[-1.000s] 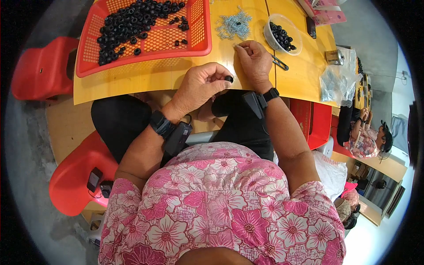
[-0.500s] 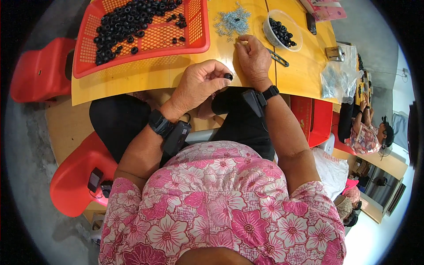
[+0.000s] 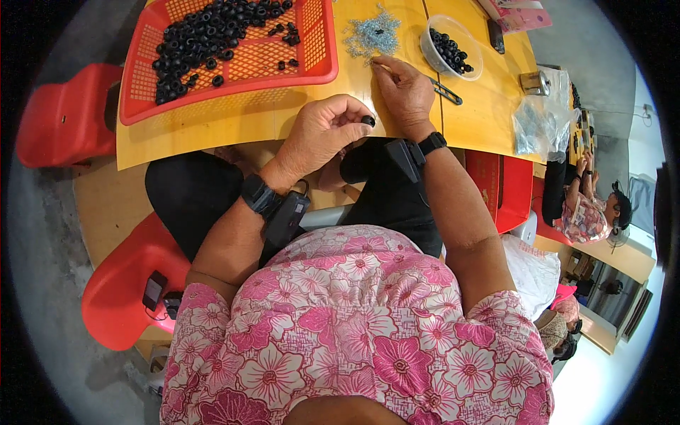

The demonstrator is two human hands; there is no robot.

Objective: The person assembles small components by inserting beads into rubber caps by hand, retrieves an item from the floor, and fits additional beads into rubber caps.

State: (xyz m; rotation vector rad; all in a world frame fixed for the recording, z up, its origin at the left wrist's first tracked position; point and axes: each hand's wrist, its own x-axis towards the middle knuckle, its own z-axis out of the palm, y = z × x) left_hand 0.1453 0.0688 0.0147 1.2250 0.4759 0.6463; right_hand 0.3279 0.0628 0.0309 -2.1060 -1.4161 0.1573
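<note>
The person is sitting at a yellow table (image 3: 234, 124), working with both hands over its near edge. The left hand (image 3: 322, 134) is curled, pinching one small black ring (image 3: 368, 121) between thumb and fingertips and holding it just off the table edge. The right hand (image 3: 404, 88) is resting palm-down on the table and reaching forward, its fingertips narrow and touching the near edge of the pile of small grey metal pieces (image 3: 374, 37). Whether it is already gripping one piece, I cannot tell; the fingers are hiding it.

The red basket (image 3: 234, 71) is sitting on the table to the left, with a heap of the same black rings toward its far corner. A clear bowl (image 3: 453, 48) holding more black parts is sitting just right of the grey pile, with a dark slim tool (image 3: 448, 92) lying beside the right wrist. A clear plastic bag (image 3: 542, 120) is sitting at the far right. Another person is sitting well off to the right.

Judging from this, the step is picking a single grey piece to pair with the ring. Doing it well probably means:
- separating one piece from the tangle with fingertips, not scooping several;
- keeping the ring's hole facing the right hand;
- keeping the pinch on the ring light but steady, since it sits at the table edge and could drop to the lap.
</note>
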